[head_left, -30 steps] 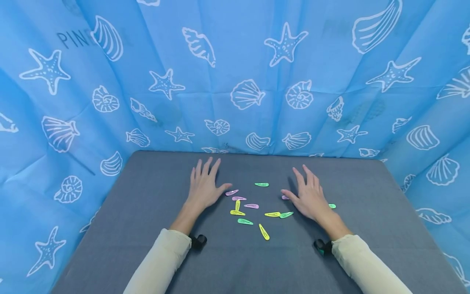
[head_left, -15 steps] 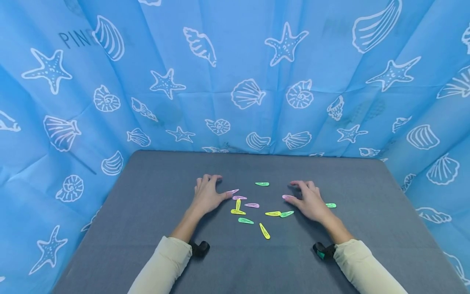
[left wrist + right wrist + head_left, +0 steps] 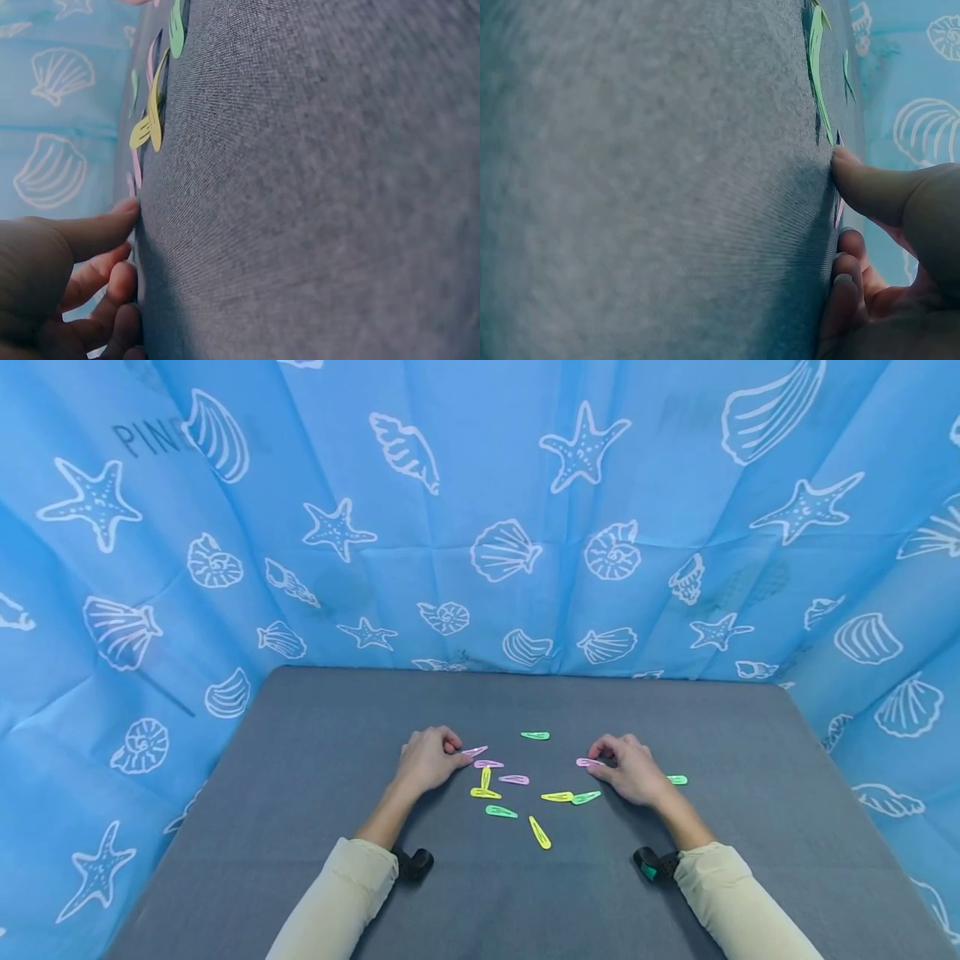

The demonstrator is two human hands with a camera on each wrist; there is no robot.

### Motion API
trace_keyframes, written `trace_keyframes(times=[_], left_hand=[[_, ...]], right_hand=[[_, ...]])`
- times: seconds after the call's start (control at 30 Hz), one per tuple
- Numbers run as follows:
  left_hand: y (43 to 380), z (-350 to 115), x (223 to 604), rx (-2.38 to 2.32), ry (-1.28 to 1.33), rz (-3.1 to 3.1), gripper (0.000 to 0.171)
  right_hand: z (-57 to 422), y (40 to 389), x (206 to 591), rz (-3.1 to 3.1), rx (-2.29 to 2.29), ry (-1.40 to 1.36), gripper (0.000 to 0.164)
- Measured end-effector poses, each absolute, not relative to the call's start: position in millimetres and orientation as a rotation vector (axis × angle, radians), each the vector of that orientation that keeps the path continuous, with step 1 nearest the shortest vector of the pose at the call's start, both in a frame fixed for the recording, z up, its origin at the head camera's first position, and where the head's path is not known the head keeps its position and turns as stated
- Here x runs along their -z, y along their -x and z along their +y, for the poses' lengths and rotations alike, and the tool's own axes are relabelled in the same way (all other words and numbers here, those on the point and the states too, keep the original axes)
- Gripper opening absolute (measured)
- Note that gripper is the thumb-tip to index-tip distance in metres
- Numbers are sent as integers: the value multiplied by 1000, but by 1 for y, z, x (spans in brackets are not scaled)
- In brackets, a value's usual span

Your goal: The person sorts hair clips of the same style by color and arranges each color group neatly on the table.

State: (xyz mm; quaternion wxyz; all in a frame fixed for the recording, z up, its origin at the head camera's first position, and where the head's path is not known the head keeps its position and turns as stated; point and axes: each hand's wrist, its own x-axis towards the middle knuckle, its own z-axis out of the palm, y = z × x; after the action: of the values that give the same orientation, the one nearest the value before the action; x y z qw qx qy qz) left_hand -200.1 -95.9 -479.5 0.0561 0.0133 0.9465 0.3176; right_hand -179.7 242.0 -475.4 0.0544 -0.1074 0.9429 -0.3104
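Note:
My left hand (image 3: 429,762) has its fingers curled at the left end of a pink snap hair clip (image 3: 476,751), pinching it between thumb and forefinger close to the cloth. On the other side, my right hand (image 3: 633,770) pinches a second pink snap hair clip (image 3: 587,762) in the same way. In the right wrist view the thumb (image 3: 870,184) covers part of that clip. Just below the left-hand clip lies another pink clip (image 3: 489,764), with two yellow clips (image 3: 485,793) overlapping beneath it.
Between the hands, a pink clip (image 3: 514,780), a yellow clip (image 3: 557,797) meeting a green clip (image 3: 586,797), and other green and yellow clips lie scattered on the grey cloth-covered table (image 3: 525,902). A green clip (image 3: 677,780) lies beside the right wrist. A blue shell-print curtain (image 3: 480,485) stands behind.
Both hands came down from spread fingers above the table. Their fingers curled in, and each hand took a pink hair clip between thumb and forefinger. The other clips stayed put.

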Motion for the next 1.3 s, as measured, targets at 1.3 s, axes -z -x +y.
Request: trace_keyframes(times=[1.3], left_hand=[[257, -175, 474, -1188, -201, 2852, 19]], right_hand=[[243, 180, 475, 2884, 889, 361, 9]])
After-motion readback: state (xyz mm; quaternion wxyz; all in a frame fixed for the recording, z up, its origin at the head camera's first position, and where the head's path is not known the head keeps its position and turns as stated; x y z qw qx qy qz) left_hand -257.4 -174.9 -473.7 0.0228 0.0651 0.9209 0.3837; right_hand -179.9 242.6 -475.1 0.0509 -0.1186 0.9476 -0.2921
